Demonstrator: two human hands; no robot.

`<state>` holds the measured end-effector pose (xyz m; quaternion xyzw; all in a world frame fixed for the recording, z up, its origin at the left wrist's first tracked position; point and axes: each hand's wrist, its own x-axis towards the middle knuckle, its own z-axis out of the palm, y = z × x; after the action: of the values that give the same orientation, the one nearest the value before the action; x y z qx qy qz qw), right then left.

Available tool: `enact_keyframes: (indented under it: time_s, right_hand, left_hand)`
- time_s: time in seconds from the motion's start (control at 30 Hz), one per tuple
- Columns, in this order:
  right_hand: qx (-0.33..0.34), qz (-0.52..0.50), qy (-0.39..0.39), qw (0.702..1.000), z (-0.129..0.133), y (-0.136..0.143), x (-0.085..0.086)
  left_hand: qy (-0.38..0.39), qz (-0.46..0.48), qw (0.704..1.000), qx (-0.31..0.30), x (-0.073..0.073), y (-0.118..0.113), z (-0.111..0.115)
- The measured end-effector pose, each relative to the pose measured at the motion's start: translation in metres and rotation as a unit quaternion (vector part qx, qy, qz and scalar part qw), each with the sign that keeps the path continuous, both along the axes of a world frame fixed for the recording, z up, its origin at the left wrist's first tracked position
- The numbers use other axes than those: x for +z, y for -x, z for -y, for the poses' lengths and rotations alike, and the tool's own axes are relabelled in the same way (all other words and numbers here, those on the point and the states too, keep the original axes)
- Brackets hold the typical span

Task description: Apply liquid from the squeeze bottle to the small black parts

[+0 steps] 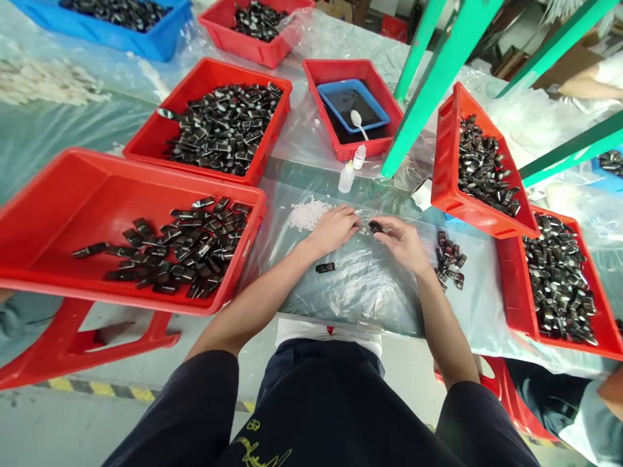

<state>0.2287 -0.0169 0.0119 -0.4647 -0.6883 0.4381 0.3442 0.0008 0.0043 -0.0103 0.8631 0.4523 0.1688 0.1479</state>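
Note:
My right hand [402,241] pinches a small glossy black part [375,226] between thumb and fingertips, just above the plastic-covered table. My left hand [335,229] is close beside it, fingers curled together at the tabletop; whatever they pinch is too small to make out. Under and beside the left hand spreads a pile of tiny white pieces [307,214], with a few scattered between the two hands. One more black part [325,267] lies alone below my left wrist. To the right of my right forearm is a loose group of similar black parts [450,258].
Red bins of black parts stand left [97,172] and right [511,285]; another red bin [450,149] sits tilted at the right. Two small white bottles [346,178] stand ahead, before a red bin holding a blue tray [335,97] and white spoon [357,119]. Green posts [428,84] rise beyond.

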Motion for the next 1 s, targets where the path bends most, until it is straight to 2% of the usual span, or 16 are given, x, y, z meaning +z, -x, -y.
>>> enact_keyframes:
  time_s: [0.07,0.17,0.3,0.4,0.47,0.57,0.7,1.0]
  right_hand:
    - [0.002,-0.01,0.003,1.0,-0.001,0.001,-0.004]
    - [-0.002,-0.031,0.019,0.999,-0.002,0.003,-0.01]
    - [-0.017,-0.068,0.038,0.997,-0.001,0.008,-0.014]
    - [-0.021,-0.085,0.035,0.996,0.0,0.011,-0.014]
    - [-0.019,-0.087,0.033,0.995,0.0,0.012,-0.013]
    - [-0.018,-0.089,0.033,0.995,0.001,0.012,-0.01]
    - [-0.016,-0.086,0.037,0.995,0.002,0.012,-0.008]
    - [0.001,-0.083,0.047,0.995,0.005,0.013,-0.005]
  left_hand:
    - [0.008,0.039,0.999,0.011,0.002,0.002,0.001]
    - [0.042,0.179,0.982,0.044,0.007,0.004,0.001]
    - [0.141,0.374,0.913,0.086,0.01,0.003,-0.002]
    - [0.213,0.443,0.867,0.077,0.012,0.002,-0.003]
    - [0.248,0.463,0.848,0.066,0.015,0.002,-0.002]
    - [0.284,0.467,0.836,0.05,0.02,0.002,0.0]
    - [0.299,0.451,0.84,0.038,0.023,0.001,0.001]
    - [0.28,0.442,0.851,0.03,0.016,0.002,-0.002]
